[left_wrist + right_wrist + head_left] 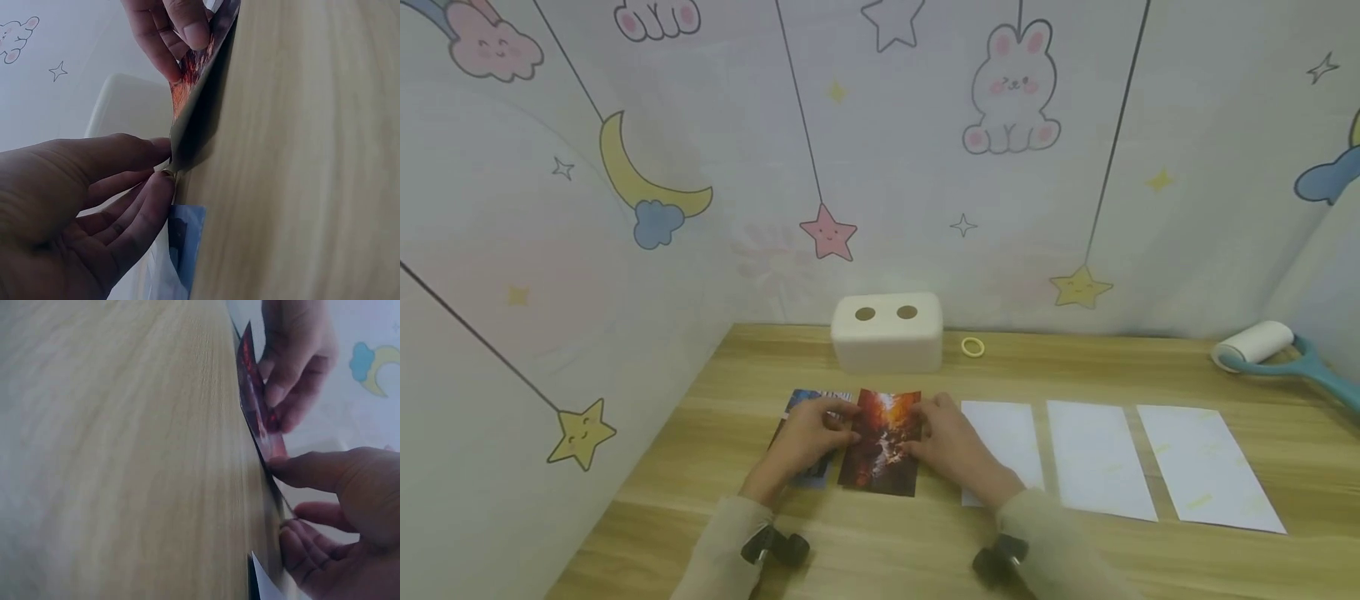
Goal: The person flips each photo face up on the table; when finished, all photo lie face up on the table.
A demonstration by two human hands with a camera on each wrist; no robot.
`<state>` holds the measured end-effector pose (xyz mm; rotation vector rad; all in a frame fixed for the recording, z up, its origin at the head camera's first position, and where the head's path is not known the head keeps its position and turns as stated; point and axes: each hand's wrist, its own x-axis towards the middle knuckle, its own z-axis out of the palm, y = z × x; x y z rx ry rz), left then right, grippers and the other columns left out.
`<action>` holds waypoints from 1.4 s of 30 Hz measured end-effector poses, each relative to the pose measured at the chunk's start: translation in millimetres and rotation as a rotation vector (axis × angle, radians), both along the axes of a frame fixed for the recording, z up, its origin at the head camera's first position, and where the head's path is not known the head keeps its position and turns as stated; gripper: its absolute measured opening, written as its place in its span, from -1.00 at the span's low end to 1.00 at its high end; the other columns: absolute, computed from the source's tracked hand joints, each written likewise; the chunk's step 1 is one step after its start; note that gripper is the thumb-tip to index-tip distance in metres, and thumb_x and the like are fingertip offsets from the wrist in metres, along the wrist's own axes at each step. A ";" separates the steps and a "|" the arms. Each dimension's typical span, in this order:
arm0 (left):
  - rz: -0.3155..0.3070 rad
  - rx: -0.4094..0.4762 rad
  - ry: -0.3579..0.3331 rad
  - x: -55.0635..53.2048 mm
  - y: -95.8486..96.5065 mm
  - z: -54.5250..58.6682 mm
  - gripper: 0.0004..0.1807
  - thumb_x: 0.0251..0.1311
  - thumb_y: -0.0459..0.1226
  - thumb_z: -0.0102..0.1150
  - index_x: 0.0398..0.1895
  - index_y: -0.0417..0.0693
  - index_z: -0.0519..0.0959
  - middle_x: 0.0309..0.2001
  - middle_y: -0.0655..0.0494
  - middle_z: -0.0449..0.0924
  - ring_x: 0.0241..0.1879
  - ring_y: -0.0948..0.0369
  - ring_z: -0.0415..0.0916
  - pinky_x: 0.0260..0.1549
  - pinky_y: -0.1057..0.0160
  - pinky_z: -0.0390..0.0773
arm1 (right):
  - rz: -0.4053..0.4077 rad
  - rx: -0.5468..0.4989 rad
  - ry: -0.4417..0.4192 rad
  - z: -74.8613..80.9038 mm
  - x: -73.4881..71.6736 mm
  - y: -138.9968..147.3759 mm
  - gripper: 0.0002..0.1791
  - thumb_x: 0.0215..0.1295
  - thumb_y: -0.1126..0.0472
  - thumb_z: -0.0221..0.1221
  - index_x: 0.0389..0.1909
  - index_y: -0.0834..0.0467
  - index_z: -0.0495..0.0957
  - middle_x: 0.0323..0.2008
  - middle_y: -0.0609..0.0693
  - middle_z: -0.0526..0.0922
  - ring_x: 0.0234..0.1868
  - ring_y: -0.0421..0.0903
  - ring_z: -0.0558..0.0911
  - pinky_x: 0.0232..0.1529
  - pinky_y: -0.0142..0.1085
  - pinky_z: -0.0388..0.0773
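Sleeves sit closest to us. Just left of the grip there's a blue picture, then our left hand tightly pinching the red picture between us, our right hand holding its other edge, thumb and finger slightly apart. White cards lie right of that.

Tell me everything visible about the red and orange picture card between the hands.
The red and orange picture card is thin, rectangular and looks like glossy paper, bright at its far end, dark at the near. The left hand and right hand pinch its side edges, holding it partly off the wood-grain table, right of a blue picture card.
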<state>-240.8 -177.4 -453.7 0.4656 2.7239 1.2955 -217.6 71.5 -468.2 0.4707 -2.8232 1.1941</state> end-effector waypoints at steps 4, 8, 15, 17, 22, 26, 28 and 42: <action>-0.016 -0.005 0.016 0.2 1.1 0.7 -0.59 0.11 -0.45 0.55 0.05 -0.31 0.72 -0.18 -0.07 0.79 -0.31 0.15 0.73 -0.36 0.23 0.70 | 0.001 0.008 -0.001 1.1 -0.1 -0.9 -0.41 0.16 0.29 0.55 0.19 0.39 0.61 -0.18 0.06 0.43 -0.30 -0.11 0.46 -0.28 -0.25 0.53; -0.022 -0.026 0.028 0.5 2.9 1.9 -0.56 0.07 -0.47 0.57 0.06 -0.35 0.71 -0.13 -0.08 0.77 -0.29 0.15 0.72 -0.32 0.22 0.71 | 0.001 0.009 -0.008 2.2 0.1 -1.9 -0.42 0.17 0.29 0.54 0.19 0.38 0.60 -0.18 0.06 0.42 -0.30 -0.11 0.46 -0.29 -0.25 0.53; -0.017 -0.089 0.056 3.1 7.5 7.0 -0.54 0.03 -0.49 0.58 0.05 -0.36 0.70 -0.07 -0.09 0.74 -0.29 0.16 0.72 -0.32 0.23 0.70 | 0.002 0.018 -0.004 2.9 0.1 -2.9 -0.42 0.18 0.30 0.52 0.19 0.38 0.59 -0.18 0.07 0.40 -0.31 -0.12 0.46 -0.31 -0.26 0.53; -0.015 -0.094 0.057 3.5 8.2 7.7 -0.54 0.03 -0.49 0.58 0.05 -0.36 0.71 -0.07 -0.09 0.74 -0.30 0.17 0.71 -0.33 0.23 0.69 | 0.000 0.017 -0.001 3.1 0.4 -3.0 -0.42 0.17 0.30 0.53 0.19 0.38 0.59 -0.18 0.07 0.40 -0.31 -0.12 0.46 -0.32 -0.26 0.53; -0.021 -0.106 0.072 3.2 8.7 7.7 -0.53 0.01 -0.49 0.59 0.04 -0.37 0.71 -0.05 -0.14 0.70 -0.30 0.16 0.71 -0.31 0.22 0.69 | -0.005 0.019 0.008 3.0 1.6 -3.1 -0.41 0.15 0.31 0.54 0.19 0.39 0.59 -0.15 0.10 0.40 -0.29 -0.10 0.47 -0.28 -0.24 0.56; -0.043 -0.114 0.098 3.3 8.4 7.7 -0.54 0.00 -0.49 0.59 0.03 -0.39 0.70 -0.02 -0.20 0.66 -0.32 0.17 0.71 -0.31 0.22 0.70 | -0.007 0.024 0.013 2.4 1.8 -3.1 -0.40 0.16 0.31 0.53 0.20 0.40 0.58 -0.12 0.12 0.41 -0.24 -0.06 0.47 -0.23 -0.19 0.58; -0.046 -0.115 0.101 3.4 8.3 7.2 -0.55 0.01 -0.48 0.59 0.02 -0.38 0.70 -0.01 -0.21 0.65 -0.33 0.18 0.70 -0.31 0.22 0.70 | -0.008 0.025 0.013 2.2 1.8 -3.3 -0.40 0.16 0.31 0.53 0.20 0.40 0.58 -0.11 0.12 0.41 -0.23 -0.05 0.47 -0.21 -0.17 0.59; 0.002 -0.152 0.100 5.2 11.5 7.5 -0.55 0.00 -0.43 0.63 0.01 -0.29 0.73 -0.02 -0.13 0.65 -0.29 0.17 0.66 -0.22 0.13 0.68 | 0.001 0.001 -0.014 0.8 1.2 -0.2 -0.53 0.20 0.30 0.47 0.12 0.34 0.63 -0.15 0.10 0.43 -0.24 -0.06 0.47 -0.21 -0.15 0.58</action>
